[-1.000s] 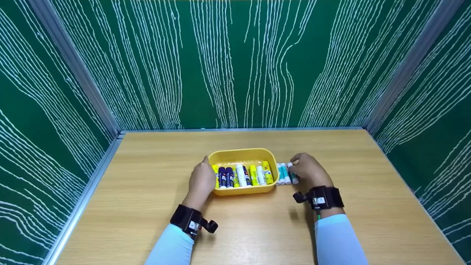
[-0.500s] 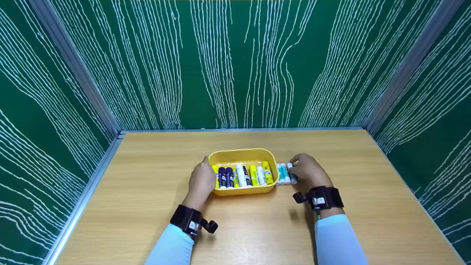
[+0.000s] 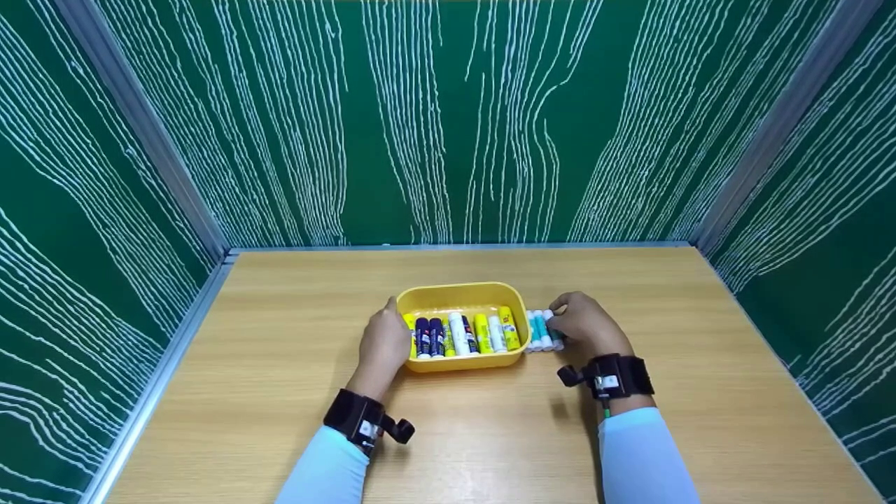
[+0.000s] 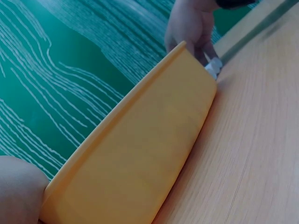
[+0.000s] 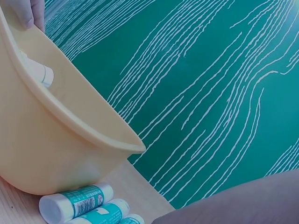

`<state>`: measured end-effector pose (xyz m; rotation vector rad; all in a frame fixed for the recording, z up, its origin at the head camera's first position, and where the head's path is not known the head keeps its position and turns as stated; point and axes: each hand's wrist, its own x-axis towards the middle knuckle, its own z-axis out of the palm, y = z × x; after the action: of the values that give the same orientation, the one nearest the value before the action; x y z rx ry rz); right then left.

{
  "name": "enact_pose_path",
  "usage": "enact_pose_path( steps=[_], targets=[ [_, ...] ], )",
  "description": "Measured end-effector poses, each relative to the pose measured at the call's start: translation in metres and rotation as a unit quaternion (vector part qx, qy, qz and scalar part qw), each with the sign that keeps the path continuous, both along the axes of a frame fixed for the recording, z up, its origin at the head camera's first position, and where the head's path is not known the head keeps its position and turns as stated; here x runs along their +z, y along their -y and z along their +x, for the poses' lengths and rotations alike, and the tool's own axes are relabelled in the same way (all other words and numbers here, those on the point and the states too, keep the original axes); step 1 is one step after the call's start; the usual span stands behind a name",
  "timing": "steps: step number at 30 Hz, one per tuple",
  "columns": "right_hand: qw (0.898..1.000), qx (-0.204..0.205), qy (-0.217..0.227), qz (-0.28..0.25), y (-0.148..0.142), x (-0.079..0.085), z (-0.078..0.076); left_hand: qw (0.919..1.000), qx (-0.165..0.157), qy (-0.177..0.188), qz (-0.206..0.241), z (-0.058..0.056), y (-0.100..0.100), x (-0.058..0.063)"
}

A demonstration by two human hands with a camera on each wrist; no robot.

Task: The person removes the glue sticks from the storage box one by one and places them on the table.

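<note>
The left hand (image 3: pixel 385 339) grips a smooth yellow tub (image 3: pixel 463 362) at nine o'clock. The right hand (image 3: pixel 591 325) pinches a white-and-teal stick (image 3: pixel 556 338) at three.

Three teal-labelled glue sticks (image 5: pixel 103 214) in row just beside yellow tub (image 5: pixel 51 140); white-ended stick (image 5: pixel 39 72) inside tub; left hand (image 5: pixel 28 11) at tub's rim; green wall (image 5: pixel 187 102) beyond.

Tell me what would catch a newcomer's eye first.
Probably the yellow container near the middle of the table, with yellow, dark blue and white tubes lying side by side inside and the left hand gripping its left end. Next, the row of teal-and-white tubes just outside its right end, with the right hand at the outermost one. Behind, the green wall with wavy white lines stands out.
</note>
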<state>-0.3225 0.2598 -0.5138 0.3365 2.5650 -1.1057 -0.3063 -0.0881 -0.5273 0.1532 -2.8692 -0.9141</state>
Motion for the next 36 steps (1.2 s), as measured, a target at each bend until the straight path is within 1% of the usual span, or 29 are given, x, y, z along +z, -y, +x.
enact_pose_path(
  steps=[7,11,14,18,23,24,25,30,33,36],
  targets=[
    [1.000,-0.006,0.006,0.006,0.001,0.003,0.001,1.0000,-0.002,-0.003,0.002,0.000,0.001,0.000],
    [1.000,0.011,-0.012,0.026,0.001,0.007,0.003,1.0000,-0.001,-0.006,0.003,-0.001,0.002,0.000],
    [0.998,0.022,-0.033,0.043,0.001,0.012,0.005,1.0000,0.000,-0.007,0.003,-0.002,0.003,-0.001],
    [0.997,0.013,-0.055,0.047,0.003,0.021,0.008,1.0000,0.001,-0.005,0.005,-0.002,0.003,-0.001],
    [0.997,-0.010,-0.062,0.041,0.012,0.036,0.011,1.0000,0.002,0.001,0.004,-0.003,0.003,-0.001],
    [0.997,-0.016,-0.064,0.040,0.015,0.040,0.012,1.0000,0.002,0.002,0.004,-0.003,0.002,-0.001],
    [0.996,-0.013,-0.072,0.041,0.019,0.043,0.012,1.0000,0.001,0.002,0.004,-0.002,0.002,-0.001],
    [0.990,0.025,-0.127,0.054,0.046,0.057,0.013,1.0000,0.001,0.001,0.001,-0.001,0.000,-0.002],
    [0.987,0.046,-0.146,0.055,0.068,0.059,0.014,1.0000,0.001,-0.002,-0.002,-0.001,0.000,-0.002],
    [0.984,0.058,-0.160,0.049,0.091,0.055,0.016,1.0000,-0.001,-0.007,-0.004,-0.001,0.000,-0.002]
  ],
)
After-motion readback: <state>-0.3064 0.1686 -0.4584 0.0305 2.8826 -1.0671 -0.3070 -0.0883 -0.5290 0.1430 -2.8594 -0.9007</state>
